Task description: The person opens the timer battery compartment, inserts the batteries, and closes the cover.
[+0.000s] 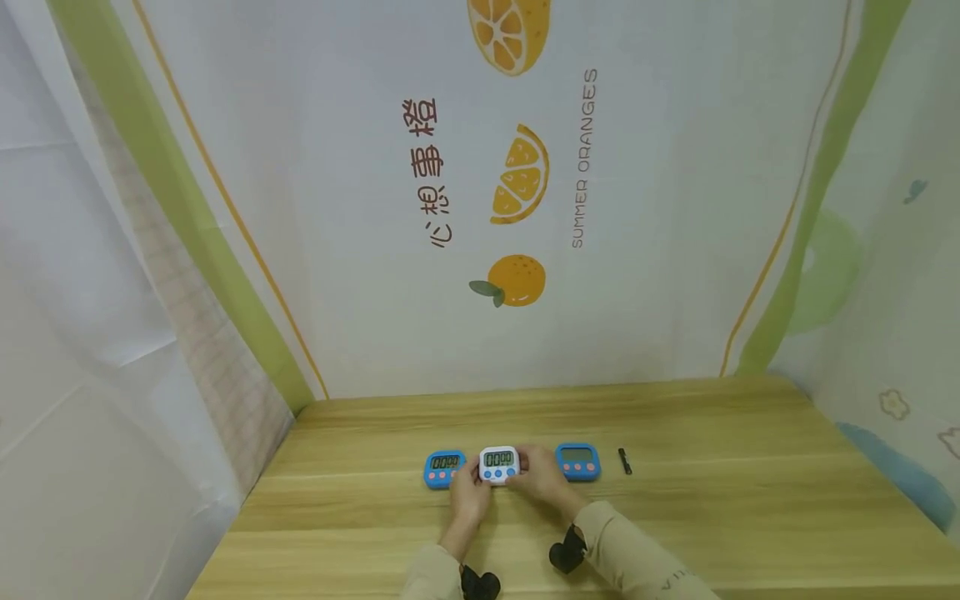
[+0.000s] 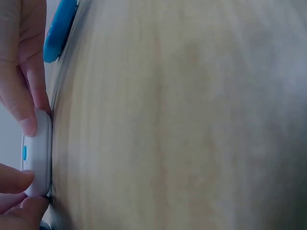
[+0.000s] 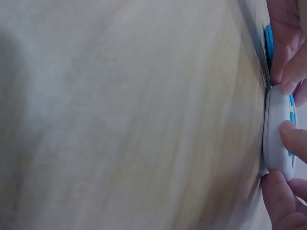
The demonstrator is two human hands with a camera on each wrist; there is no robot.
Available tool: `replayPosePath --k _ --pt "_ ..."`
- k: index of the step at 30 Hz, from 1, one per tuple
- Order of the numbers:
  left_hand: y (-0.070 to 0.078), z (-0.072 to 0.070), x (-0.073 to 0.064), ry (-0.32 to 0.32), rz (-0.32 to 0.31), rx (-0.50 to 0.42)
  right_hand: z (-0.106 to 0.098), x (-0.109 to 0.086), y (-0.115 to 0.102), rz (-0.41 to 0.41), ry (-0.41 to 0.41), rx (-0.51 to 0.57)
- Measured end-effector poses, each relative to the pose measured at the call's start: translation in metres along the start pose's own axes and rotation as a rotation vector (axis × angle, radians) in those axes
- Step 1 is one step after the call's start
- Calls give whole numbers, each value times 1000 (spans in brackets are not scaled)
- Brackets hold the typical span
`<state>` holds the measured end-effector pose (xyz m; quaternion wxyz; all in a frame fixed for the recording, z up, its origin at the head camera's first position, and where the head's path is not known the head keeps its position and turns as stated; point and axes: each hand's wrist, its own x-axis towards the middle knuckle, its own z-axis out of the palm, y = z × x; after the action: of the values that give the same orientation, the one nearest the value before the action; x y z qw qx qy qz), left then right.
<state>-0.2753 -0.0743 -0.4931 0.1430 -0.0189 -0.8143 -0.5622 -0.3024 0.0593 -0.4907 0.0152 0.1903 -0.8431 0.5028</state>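
Note:
A white digital kitchen timer (image 1: 499,477) with blue buttons lies on the wooden table in the head view, its display showing zeros. My left hand (image 1: 470,497) pinches its left end, and my right hand (image 1: 545,478) grips the right end. From the left wrist view, the white timer (image 2: 41,153) appears edge-on, low against the table. The right wrist view shows the right thumb on the front edge of the timer (image 3: 276,132). Left of it lies a blue timer (image 1: 437,470) with digits lit, partly covered by my left hand. Another blue timer (image 1: 577,467), its display blank, lies to the right.
A small, thin black object (image 1: 625,461) lies right of the right-hand blue timer. The wooden table (image 1: 675,517) meets a white printed cloth (image 1: 637,317) at the back. More cloth hangs along both sides. Black straps (image 1: 567,550) sit at my wrists.

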Motion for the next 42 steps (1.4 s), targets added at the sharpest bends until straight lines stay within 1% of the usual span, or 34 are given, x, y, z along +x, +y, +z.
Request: replayPosePath --k 2,6,8,12,14,15,18,20,23,26,27,30,34,37,40,42 --pt "0 2 -1 17 4 24 1 0 0 -6 12 -23" --pt "1 4 -3 43 29 60 1 1 1 9 17 -50" --pt "1 5 -3 52 29 65 1 1 1 22 18 -54" --pt "1 5 -4 53 28 44 0 1 -1 29 25 -70" --pt "2 5 -5 53 34 51 -1 0 -3 38 22 -98" --pt "2 5 -5 56 35 59 -2 -1 -5 50 16 -96" --pt "5 5 -6 60 39 88 -10 -4 -11 86 -15 -83" --pt "9 5 -6 54 25 102 -18 -6 -16 94 -36 -58" --pt "17 3 -4 58 18 89 -32 -7 -21 68 -35 -52" --pt "27 0 0 50 25 87 -47 -8 -24 51 -13 -90" --pt "30 0 1 39 25 75 -52 -8 -25 54 -6 -94" --pt "39 1 5 -6 56 40 -70 -9 -27 73 -2 -111" --pt "50 7 9 -68 90 -58 -90 -11 -25 95 4 -106" --pt "57 15 9 -106 100 -98 -101 -13 -16 102 24 -108" --pt "58 27 4 -121 111 -94 -109 -19 -4 95 45 -129" --pt "56 37 -1 -132 109 -83 -113 -23 5 70 45 -144"
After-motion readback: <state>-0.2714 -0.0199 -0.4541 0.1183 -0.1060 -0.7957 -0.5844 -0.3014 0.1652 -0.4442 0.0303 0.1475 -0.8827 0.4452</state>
